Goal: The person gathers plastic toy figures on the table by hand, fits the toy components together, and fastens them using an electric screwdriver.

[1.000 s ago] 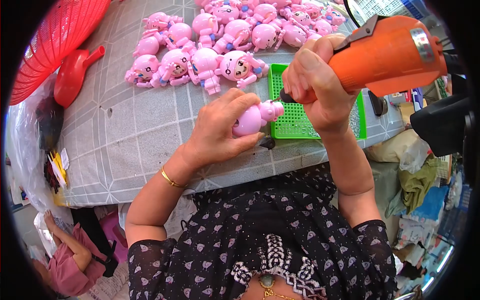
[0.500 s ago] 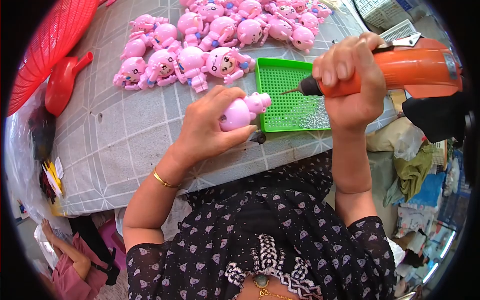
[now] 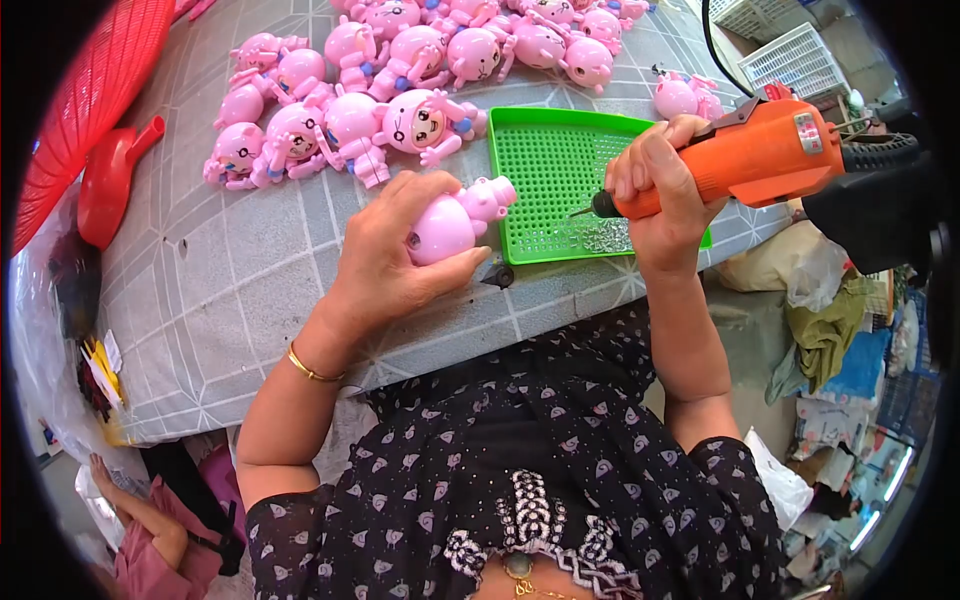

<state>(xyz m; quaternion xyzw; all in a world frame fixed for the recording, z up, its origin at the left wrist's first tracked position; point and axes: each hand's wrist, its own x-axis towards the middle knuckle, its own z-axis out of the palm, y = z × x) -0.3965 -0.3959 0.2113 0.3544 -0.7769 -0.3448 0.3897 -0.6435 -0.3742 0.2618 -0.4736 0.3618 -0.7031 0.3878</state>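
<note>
My left hand (image 3: 385, 245) is closed around a pink toy figure (image 3: 447, 228), whose round head lies in the palm while its legs point right. In my right hand (image 3: 662, 195) is an orange electric screwdriver (image 3: 750, 160), gripped near its front, with the thin bit aimed left. That bit hangs over a green perforated tray (image 3: 545, 130), above a heap of small silvery screws (image 3: 605, 237). The left hand and its figure are just left of the tray. A small dark piece (image 3: 498, 276) rests on the table by the tray's near corner.
Many pink toy figures (image 3: 415, 122) crowd the far side of the patterned table (image 3: 262, 300). One more pink figure (image 3: 685, 97) lies beyond the tray. Red baskets (image 3: 85, 100) and a red funnel-like piece (image 3: 110, 185) are at left. Another person's arm (image 3: 140, 505) shows lower left.
The screwdriver has moved slightly left and down, and its bit now sits over the screws. Its rear end has swung into view differently, uncovering a figure behind the tray. The left hand keeps its hold.
</note>
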